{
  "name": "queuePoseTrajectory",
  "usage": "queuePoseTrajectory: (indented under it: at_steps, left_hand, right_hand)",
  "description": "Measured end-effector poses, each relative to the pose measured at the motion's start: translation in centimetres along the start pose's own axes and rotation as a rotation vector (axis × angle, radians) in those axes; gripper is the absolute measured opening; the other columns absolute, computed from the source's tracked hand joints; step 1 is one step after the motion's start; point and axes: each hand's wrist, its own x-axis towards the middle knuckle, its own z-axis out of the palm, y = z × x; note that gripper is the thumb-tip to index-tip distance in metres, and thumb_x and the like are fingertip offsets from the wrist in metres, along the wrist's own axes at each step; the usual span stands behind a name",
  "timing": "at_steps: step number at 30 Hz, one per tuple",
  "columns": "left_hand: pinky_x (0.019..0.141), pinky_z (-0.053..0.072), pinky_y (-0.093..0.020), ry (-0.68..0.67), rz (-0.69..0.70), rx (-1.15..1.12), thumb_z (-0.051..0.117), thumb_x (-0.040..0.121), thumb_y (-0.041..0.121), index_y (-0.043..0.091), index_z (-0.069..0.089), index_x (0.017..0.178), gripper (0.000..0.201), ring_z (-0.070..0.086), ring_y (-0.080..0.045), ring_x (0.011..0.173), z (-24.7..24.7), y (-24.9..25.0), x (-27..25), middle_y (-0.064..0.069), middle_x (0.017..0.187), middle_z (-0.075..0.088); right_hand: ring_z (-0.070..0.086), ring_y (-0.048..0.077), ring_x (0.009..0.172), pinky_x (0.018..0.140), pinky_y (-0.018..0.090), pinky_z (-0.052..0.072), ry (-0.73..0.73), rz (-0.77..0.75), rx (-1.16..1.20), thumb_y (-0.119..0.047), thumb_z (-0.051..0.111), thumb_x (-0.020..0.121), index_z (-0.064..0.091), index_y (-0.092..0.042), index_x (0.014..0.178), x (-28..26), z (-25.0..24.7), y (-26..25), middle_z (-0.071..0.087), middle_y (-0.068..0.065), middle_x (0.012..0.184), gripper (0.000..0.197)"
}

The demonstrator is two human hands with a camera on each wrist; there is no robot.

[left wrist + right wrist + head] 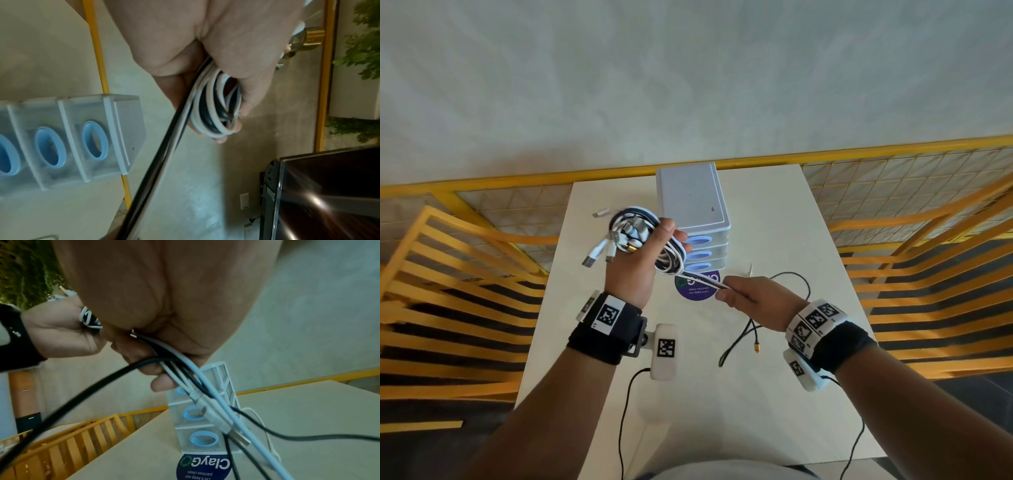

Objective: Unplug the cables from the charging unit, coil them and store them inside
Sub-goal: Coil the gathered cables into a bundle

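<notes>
My left hand [650, 250] grips a coil of white and black cables [635, 229] above the table, their plugs [599, 255] sticking out to the left; the coil's loops [213, 107] show under its fingers in the left wrist view. A taut bundle of strands [702, 279] runs from the coil to my right hand [743, 296], which pinches it; more white and black cables [205, 394] hang from that hand. The grey charging unit [693, 202] with blue oval openings [698, 255] stands just behind both hands.
A black cable [774, 301] with a gold plug [756, 348] trails on the white table [774, 222] under my right wrist. A purple round sticker [697, 291] lies before the unit. Yellow chairs [448, 274] flank the table, and a yellow mesh rail [893, 178] runs behind.
</notes>
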Motion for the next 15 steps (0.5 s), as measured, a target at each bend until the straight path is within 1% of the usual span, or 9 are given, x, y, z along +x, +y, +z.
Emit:
queuePoseTrajectory:
  at_steps: [2, 3, 4, 5, 6, 8, 11, 13, 15]
  left_hand:
    - [0.092, 0.054, -0.055, 0.005, 0.030, -0.006, 0.060, 0.099, 0.009, 0.027, 0.075, 0.071, 0.037, 0.074, -0.019, 0.072, 0.0, 0.8, 0.0, 0.001, 0.076, 0.074]
    - [0.090, 0.054, -0.053, 0.014, 0.050, -0.019, 0.061, 0.099, 0.009, 0.026, 0.075, 0.071, 0.035, 0.073, -0.020, 0.072, 0.0, 1.2, 0.0, -0.001, 0.076, 0.073]
    - [0.089, 0.053, -0.052, 0.033, 0.067, -0.044, 0.061, 0.098, 0.008, 0.025, 0.075, 0.071, 0.035, 0.073, -0.020, 0.071, 0.0, 1.5, 0.0, -0.001, 0.075, 0.073]
    - [0.089, 0.054, -0.053, 0.053, 0.082, -0.059, 0.062, 0.098, 0.007, 0.025, 0.075, 0.070, 0.036, 0.073, -0.019, 0.071, -0.1, 2.0, 0.1, 0.000, 0.074, 0.073]
    - [0.090, 0.054, -0.054, 0.065, 0.100, -0.055, 0.061, 0.098, 0.007, 0.026, 0.075, 0.069, 0.037, 0.072, -0.017, 0.070, -0.1, 2.4, 0.1, 0.002, 0.073, 0.073]
    - [0.090, 0.052, -0.058, 0.059, 0.140, -0.034, 0.061, 0.098, 0.006, 0.027, 0.074, 0.068, 0.039, 0.072, -0.015, 0.068, -0.1, 2.9, -0.1, 0.003, 0.072, 0.072]
    - [0.090, 0.052, -0.061, 0.064, 0.164, -0.020, 0.062, 0.098, 0.006, 0.027, 0.074, 0.069, 0.038, 0.072, -0.016, 0.069, -0.2, 3.0, 0.0, 0.004, 0.072, 0.072]
    - [0.091, 0.053, -0.061, 0.080, 0.149, -0.006, 0.065, 0.096, 0.009, 0.025, 0.075, 0.074, 0.029, 0.073, -0.018, 0.071, -0.6, 2.8, 0.2, 0.002, 0.074, 0.073]
    - [0.091, 0.055, -0.060, 0.083, 0.115, -0.011, 0.069, 0.094, 0.012, 0.019, 0.073, 0.083, 0.014, 0.074, -0.021, 0.074, -0.9, 2.3, 0.4, -0.001, 0.077, 0.074]
  right_hand:
    - [0.050, 0.002, 0.064, 0.063, 0.012, 0.036, 0.011, -0.010, -0.023, -0.050, 0.040, 0.105, 0.054, -0.037, 0.091, 0.4, 0.6, 0.4, 0.053, -0.011, 0.072, 0.024]
    - [0.051, 0.003, 0.064, 0.063, 0.012, 0.036, 0.022, -0.006, -0.027, -0.049, 0.040, 0.105, 0.055, -0.040, 0.092, 0.5, 1.0, 0.7, 0.053, -0.011, 0.072, 0.022]
    - [0.050, 0.003, 0.061, 0.062, 0.013, 0.036, 0.035, 0.001, -0.017, -0.047, 0.041, 0.105, 0.051, -0.045, 0.087, 0.5, 1.2, 1.1, 0.052, -0.011, 0.069, 0.022]
    - [0.050, 0.002, 0.058, 0.060, 0.013, 0.036, 0.048, 0.012, -0.006, -0.045, 0.041, 0.106, 0.046, -0.048, 0.080, 0.5, 1.5, 1.4, 0.051, -0.010, 0.067, 0.026]
    - [0.049, 0.002, 0.057, 0.059, 0.014, 0.035, 0.055, 0.017, 0.000, -0.044, 0.040, 0.106, 0.042, -0.046, 0.077, 0.5, 1.7, 1.5, 0.049, -0.009, 0.065, 0.029]
    - [0.049, 0.001, 0.056, 0.059, 0.015, 0.035, 0.050, 0.021, -0.018, -0.042, 0.037, 0.107, 0.036, -0.044, 0.077, 0.5, 2.1, 1.5, 0.048, -0.009, 0.066, 0.030]
    - [0.048, 0.001, 0.058, 0.060, 0.012, 0.035, 0.070, -0.009, -0.038, -0.038, 0.037, 0.108, 0.033, -0.045, 0.080, 0.7, 2.5, 1.7, 0.047, -0.011, 0.068, 0.030]
    - [0.048, 0.002, 0.061, 0.061, 0.014, 0.035, 0.079, -0.021, -0.041, -0.036, 0.038, 0.108, 0.033, -0.045, 0.079, 1.0, 2.7, 2.2, 0.047, -0.013, 0.070, 0.031]
    - [0.047, 0.006, 0.067, 0.067, 0.022, 0.035, 0.072, -0.015, -0.069, -0.037, 0.039, 0.108, 0.034, -0.041, 0.081, 1.2, 3.1, 2.8, 0.046, -0.014, 0.073, 0.028]
